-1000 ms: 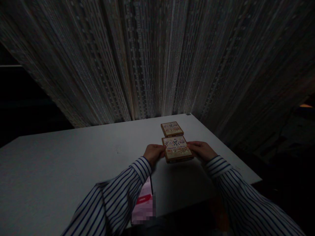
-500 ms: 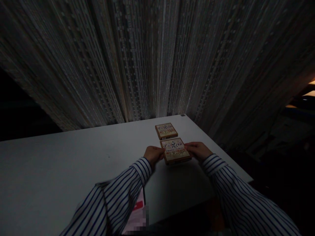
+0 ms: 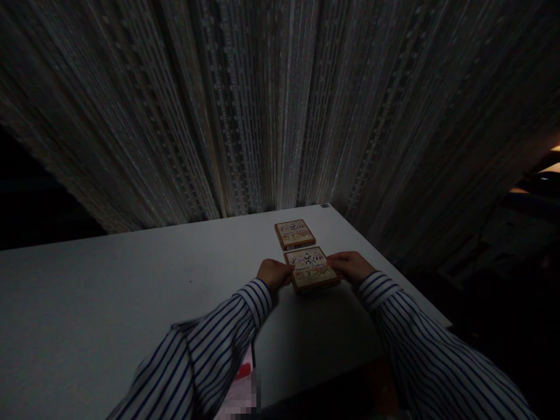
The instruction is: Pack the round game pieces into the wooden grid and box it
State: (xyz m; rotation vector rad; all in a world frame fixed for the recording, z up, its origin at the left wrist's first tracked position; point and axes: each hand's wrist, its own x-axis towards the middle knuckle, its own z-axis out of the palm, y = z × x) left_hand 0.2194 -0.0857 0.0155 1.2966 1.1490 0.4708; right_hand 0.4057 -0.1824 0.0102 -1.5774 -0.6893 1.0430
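Observation:
A flat, square Chinese chess box with a printed lid and brown sides is gripped between my two hands. My left hand pinches its left edge, thumb on top. On the opposite edge, my right hand is closed in the same way. Just beyond it lies a second box of the same look, flat on the white table. Whether the held box touches the table is hard to tell in the dim light.
Behind the table's far edge hangs a striped string curtain. A small dark patch marks the far right corner. Under my left forearm a pink and red screen or sheet shows, partly pixelated. The table's right edge drops into darkness.
Both hands keep their hold on the nearer box, which has hardly moved. The view has shifted very slightly and the scene looks a little darker.

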